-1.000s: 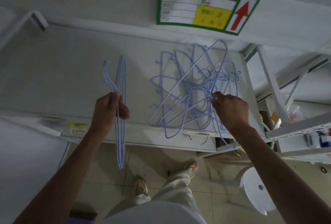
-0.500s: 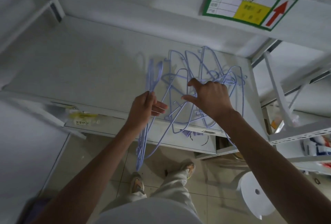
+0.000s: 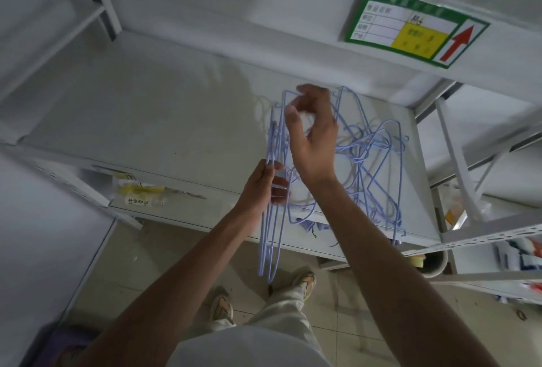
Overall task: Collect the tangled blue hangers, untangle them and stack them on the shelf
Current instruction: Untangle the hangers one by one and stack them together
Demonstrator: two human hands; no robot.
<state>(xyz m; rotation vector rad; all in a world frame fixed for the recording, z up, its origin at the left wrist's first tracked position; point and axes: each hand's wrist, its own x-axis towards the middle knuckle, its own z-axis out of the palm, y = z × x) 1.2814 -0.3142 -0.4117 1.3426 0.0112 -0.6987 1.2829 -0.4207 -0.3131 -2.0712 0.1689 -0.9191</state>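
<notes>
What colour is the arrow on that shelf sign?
Red, on the green-bordered sign; the arrow shows in the head view.
</notes>
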